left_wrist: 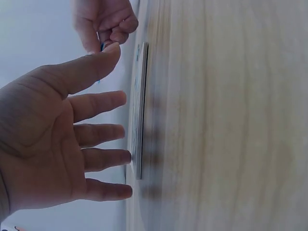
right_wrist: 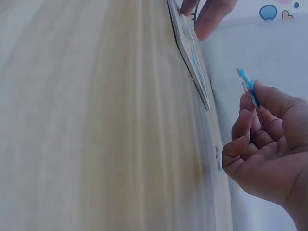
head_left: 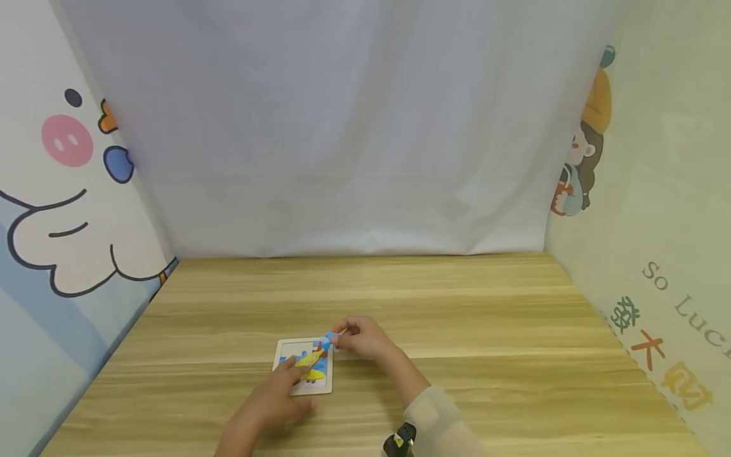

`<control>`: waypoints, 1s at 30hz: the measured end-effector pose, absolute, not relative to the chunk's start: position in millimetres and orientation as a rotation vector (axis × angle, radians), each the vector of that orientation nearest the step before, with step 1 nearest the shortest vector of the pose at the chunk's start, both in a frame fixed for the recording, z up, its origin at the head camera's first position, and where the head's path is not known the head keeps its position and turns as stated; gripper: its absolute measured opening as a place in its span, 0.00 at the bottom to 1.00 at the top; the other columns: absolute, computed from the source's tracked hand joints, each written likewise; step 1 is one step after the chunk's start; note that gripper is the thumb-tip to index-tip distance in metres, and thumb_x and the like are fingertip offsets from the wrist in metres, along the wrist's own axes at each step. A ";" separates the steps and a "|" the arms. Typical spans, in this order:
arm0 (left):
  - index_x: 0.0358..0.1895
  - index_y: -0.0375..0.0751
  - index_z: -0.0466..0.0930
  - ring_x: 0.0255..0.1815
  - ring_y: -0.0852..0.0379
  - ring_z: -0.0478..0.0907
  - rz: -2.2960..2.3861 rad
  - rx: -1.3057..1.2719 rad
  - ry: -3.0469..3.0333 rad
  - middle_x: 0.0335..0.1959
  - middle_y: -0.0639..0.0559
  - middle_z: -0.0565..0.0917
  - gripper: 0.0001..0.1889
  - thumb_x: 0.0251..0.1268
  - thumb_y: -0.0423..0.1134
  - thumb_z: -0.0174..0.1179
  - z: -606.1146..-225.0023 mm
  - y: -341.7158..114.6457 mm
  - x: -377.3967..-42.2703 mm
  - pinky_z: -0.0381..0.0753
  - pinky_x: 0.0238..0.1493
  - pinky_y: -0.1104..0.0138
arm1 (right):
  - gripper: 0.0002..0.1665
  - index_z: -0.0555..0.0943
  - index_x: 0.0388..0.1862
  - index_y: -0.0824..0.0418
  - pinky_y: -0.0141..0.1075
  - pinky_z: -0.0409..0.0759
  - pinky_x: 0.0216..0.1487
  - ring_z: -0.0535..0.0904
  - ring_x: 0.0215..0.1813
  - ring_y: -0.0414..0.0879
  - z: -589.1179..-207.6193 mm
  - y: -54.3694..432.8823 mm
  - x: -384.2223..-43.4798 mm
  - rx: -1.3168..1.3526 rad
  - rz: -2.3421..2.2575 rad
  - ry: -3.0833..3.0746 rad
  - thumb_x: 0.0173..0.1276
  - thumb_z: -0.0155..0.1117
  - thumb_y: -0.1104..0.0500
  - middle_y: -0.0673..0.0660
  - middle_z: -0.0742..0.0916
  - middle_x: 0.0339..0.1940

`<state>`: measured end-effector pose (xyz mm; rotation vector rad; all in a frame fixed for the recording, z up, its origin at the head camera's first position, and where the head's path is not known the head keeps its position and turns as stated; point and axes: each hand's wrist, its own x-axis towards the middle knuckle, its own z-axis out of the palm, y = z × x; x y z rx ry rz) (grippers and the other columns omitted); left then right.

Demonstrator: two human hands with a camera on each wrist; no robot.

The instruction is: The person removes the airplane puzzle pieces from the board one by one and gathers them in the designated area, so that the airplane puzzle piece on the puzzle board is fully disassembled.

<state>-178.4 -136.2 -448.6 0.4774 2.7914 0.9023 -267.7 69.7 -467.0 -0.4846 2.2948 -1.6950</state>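
The framed picture puzzle (head_left: 329,388) lies flat on the worktop (head_left: 485,317), just left of its middle and well apart from the far edge — a flat rest that probably gives it a steady seat. The left hand (head_left: 276,397) reaches over the corner of the board toward the worktop's left and near edges, its fingers straight and spread, holding nothing; that looks like a pose for steadying the board, though whether the fingertips touch it I cannot tell. The right hand (head_left: 365,338) is at the board's opposite corner, thumb and fingers pinching a small blue piece (right_wrist: 250,86) above the worktop — gripped by one end, which likely leaves the rest of its outline uncovered. Below that hand a thin loose piece (right_wrist: 218,159) lies on the worktop, off the board, on the side toward the worktop's right edge. Counted, there are two hands, one board and one loose piece on the worktop; the pinch seems to hold one piece, but a second cannot be ruled out. The pieces within the frame, partly covered by the left hand, cannot be counted.
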 end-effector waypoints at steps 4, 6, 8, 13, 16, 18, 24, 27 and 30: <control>0.58 0.34 0.74 0.60 0.30 0.64 0.873 0.475 2.834 0.62 0.27 0.65 0.32 0.49 0.45 0.70 -449.2 -133.1 -178.3 0.65 0.55 0.40 | 0.10 0.79 0.39 0.65 0.38 0.78 0.36 0.79 0.33 0.49 -466.1 80.8 -264.2 -0.423 -1.751 2.279 0.63 0.64 0.60 0.55 0.84 0.28; 0.58 0.34 0.74 0.60 0.29 0.63 0.864 0.469 2.831 0.62 0.27 0.65 0.32 0.50 0.46 0.69 -449.3 -130.2 -177.8 0.64 0.54 0.39 | 0.11 0.79 0.39 0.65 0.39 0.78 0.38 0.79 0.35 0.48 -466.0 85.5 -263.0 -0.402 -1.770 2.271 0.62 0.65 0.59 0.55 0.85 0.29; 0.59 0.33 0.73 0.60 0.29 0.63 0.873 0.468 2.826 0.62 0.27 0.64 0.33 0.50 0.47 0.69 -449.7 -126.9 -177.4 0.64 0.55 0.39 | 0.12 0.79 0.39 0.66 0.39 0.78 0.38 0.79 0.35 0.47 -466.5 89.3 -262.5 -0.397 -1.781 2.273 0.62 0.65 0.59 0.55 0.85 0.30; 0.61 0.33 0.70 0.61 0.31 0.63 0.875 0.472 2.838 0.62 0.27 0.65 0.35 0.50 0.47 0.69 -450.5 -118.5 -177.3 0.64 0.56 0.40 | 0.12 0.79 0.40 0.67 0.37 0.78 0.34 0.80 0.33 0.49 -466.3 98.5 -262.1 -0.359 -1.813 2.296 0.61 0.66 0.60 0.55 0.85 0.28; 0.62 0.34 0.69 0.61 0.32 0.62 0.828 0.473 2.853 0.62 0.29 0.65 0.36 0.50 0.47 0.69 -451.4 -115.2 -177.7 0.64 0.56 0.41 | 0.12 0.80 0.39 0.67 0.37 0.78 0.34 0.80 0.33 0.50 -466.5 103.7 -262.0 -0.337 -1.842 2.302 0.60 0.67 0.61 0.55 0.85 0.28; 0.62 0.34 0.70 0.62 0.32 0.61 0.809 0.472 2.847 0.63 0.29 0.64 0.36 0.50 0.48 0.69 -452.0 -113.9 -177.4 0.64 0.56 0.41 | 0.11 0.80 0.39 0.67 0.37 0.78 0.34 0.81 0.34 0.49 -468.3 106.0 -262.2 -0.330 -1.849 2.301 0.60 0.67 0.61 0.55 0.85 0.28; 0.59 0.36 0.72 0.63 0.31 0.59 0.805 0.517 2.822 0.63 0.32 0.65 0.34 0.47 0.46 0.70 -455.2 -112.3 -177.8 0.62 0.57 0.40 | 0.11 0.81 0.39 0.67 0.38 0.78 0.34 0.80 0.33 0.51 -471.2 112.6 -263.0 -0.327 -1.837 2.324 0.60 0.67 0.62 0.54 0.85 0.27; 0.59 0.37 0.73 0.64 0.31 0.57 0.795 0.527 2.806 0.64 0.33 0.65 0.35 0.44 0.46 0.71 -456.3 -112.9 -177.7 0.60 0.57 0.39 | 0.09 0.82 0.38 0.66 0.37 0.78 0.33 0.79 0.32 0.51 -470.3 116.8 -262.3 -0.328 -1.818 2.365 0.60 0.65 0.62 0.53 0.84 0.28; 0.59 0.38 0.73 0.65 0.30 0.55 0.802 0.521 2.779 0.65 0.34 0.64 0.36 0.44 0.47 0.72 -455.7 -113.1 -178.1 0.59 0.58 0.38 | 0.09 0.83 0.39 0.66 0.39 0.79 0.34 0.78 0.32 0.50 -467.7 122.2 -260.7 -0.314 -1.804 2.395 0.61 0.64 0.63 0.53 0.84 0.30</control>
